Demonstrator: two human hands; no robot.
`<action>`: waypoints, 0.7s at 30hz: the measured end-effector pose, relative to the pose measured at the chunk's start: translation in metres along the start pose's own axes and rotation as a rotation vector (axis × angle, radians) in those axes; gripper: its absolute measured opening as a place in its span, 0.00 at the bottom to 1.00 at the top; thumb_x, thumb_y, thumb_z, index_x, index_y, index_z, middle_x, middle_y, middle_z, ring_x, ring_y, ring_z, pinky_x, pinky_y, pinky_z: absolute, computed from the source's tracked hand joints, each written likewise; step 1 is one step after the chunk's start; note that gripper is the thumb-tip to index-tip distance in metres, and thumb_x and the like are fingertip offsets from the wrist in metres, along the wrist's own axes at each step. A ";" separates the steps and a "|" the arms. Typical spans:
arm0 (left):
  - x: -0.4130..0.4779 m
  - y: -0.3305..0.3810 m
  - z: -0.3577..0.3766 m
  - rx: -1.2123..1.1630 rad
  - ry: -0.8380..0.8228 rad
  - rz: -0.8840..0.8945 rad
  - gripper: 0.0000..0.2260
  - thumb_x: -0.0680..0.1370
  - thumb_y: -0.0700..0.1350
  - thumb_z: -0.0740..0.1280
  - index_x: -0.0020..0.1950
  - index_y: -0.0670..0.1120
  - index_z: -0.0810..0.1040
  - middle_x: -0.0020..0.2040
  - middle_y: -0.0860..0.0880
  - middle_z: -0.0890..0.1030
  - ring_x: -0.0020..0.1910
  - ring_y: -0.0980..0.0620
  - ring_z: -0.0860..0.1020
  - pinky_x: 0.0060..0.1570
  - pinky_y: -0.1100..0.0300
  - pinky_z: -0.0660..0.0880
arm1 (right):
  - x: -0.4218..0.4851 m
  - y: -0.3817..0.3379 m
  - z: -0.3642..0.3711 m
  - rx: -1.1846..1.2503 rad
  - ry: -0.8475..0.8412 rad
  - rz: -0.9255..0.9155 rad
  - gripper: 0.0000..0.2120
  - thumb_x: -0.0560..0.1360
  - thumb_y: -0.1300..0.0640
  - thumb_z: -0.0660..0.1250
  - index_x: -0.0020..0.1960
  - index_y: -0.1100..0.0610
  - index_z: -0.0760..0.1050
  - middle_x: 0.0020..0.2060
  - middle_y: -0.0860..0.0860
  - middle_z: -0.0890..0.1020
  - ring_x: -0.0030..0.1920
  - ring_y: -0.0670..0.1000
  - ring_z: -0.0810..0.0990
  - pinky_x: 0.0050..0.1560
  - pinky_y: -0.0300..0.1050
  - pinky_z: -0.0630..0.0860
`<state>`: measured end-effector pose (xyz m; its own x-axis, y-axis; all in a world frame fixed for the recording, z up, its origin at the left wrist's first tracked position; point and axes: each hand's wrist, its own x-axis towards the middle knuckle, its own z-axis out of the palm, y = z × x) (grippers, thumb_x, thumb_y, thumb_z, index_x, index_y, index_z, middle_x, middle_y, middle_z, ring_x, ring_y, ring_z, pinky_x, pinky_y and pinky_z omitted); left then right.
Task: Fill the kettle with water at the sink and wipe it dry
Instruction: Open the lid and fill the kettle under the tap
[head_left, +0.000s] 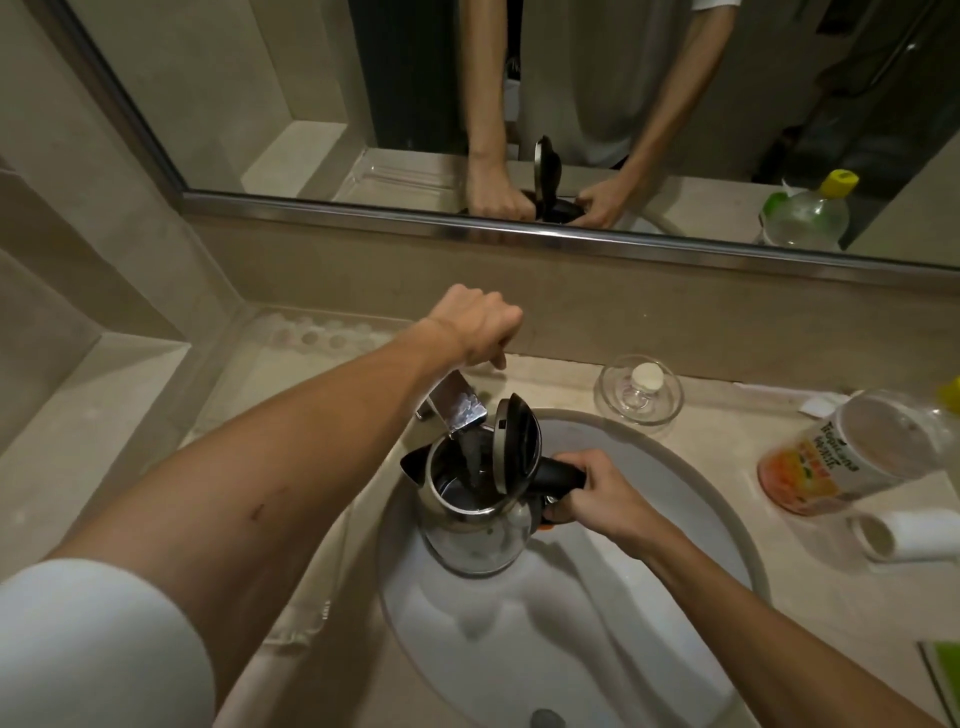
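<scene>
The right hand (597, 493) grips the kettle (467, 540) by its black handle, lid up, mouth under the tap (460, 410) over the sink (597, 623); the left hand (478, 325) curls round the tap's top. Keep the mouth centred under the stream (level looks low). The juice bottle (831, 467) and glass dish (639, 395) crowd the right worktop (717, 447); lift out towards the body.

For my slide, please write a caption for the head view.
Right hand holds the open steel kettle under the running faucet over the sink; left hand grips the faucet.
</scene>
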<state>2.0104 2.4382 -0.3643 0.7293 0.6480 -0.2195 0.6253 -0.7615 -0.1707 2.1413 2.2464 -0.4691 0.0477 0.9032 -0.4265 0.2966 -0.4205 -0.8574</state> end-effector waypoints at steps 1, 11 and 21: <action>0.001 0.000 0.001 -0.009 0.002 -0.006 0.15 0.74 0.59 0.70 0.52 0.49 0.78 0.50 0.48 0.82 0.46 0.47 0.79 0.40 0.55 0.67 | 0.000 -0.001 0.000 0.001 -0.002 -0.001 0.10 0.61 0.72 0.67 0.43 0.70 0.79 0.33 0.60 0.82 0.38 0.60 0.84 0.50 0.69 0.81; 0.003 -0.002 0.003 -0.113 0.002 -0.042 0.16 0.74 0.58 0.71 0.53 0.48 0.77 0.52 0.47 0.81 0.51 0.46 0.79 0.43 0.54 0.68 | 0.006 0.006 -0.003 -0.028 0.030 0.013 0.10 0.63 0.69 0.69 0.44 0.68 0.80 0.36 0.66 0.81 0.43 0.70 0.84 0.53 0.71 0.79; -0.045 -0.010 -0.005 -0.385 0.062 -0.214 0.10 0.80 0.46 0.65 0.60 0.51 0.78 0.57 0.46 0.79 0.55 0.43 0.79 0.47 0.54 0.70 | -0.008 -0.007 0.004 0.050 0.069 0.052 0.12 0.62 0.69 0.68 0.45 0.69 0.80 0.43 0.74 0.79 0.49 0.76 0.82 0.52 0.75 0.79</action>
<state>1.9729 2.4167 -0.3478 0.5802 0.7990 -0.1580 0.8132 -0.5575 0.1670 2.1348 2.2419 -0.4606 0.1282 0.8832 -0.4511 0.2444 -0.4689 -0.8488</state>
